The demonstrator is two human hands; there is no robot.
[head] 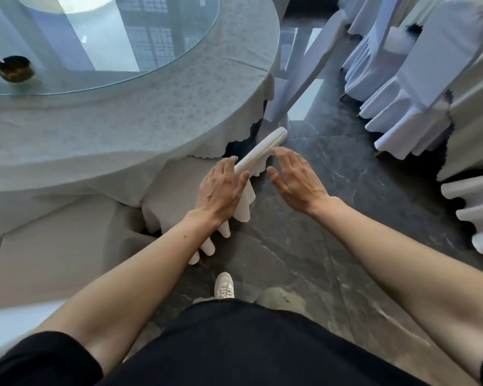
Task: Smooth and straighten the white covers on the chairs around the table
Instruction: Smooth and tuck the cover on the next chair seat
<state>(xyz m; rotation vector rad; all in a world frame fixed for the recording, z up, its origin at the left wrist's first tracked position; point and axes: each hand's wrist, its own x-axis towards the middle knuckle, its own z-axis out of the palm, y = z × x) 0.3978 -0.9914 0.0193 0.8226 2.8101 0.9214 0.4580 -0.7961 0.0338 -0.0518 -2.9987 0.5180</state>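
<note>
A chair with a white cover [265,146] is pushed in at the round table's edge, and I look down on the narrow top of its back. The cover's pleated skirt [243,207] hangs below my left wrist. My left hand [221,188] lies over the top of the back, fingers on the table side and thumb on the near side, holding the cover. My right hand [296,182] is flat with its fingers apart, and its fingertips touch the cover's right side.
The round table [151,121] carries a cream cloth, a glass turntable [123,51] and a dark ashtray [14,69]. Another covered chair [53,246] stands at lower left, one [299,71] behind, several [402,79] at right. Dark marble floor [332,246] lies between; my shoe [224,285] is below.
</note>
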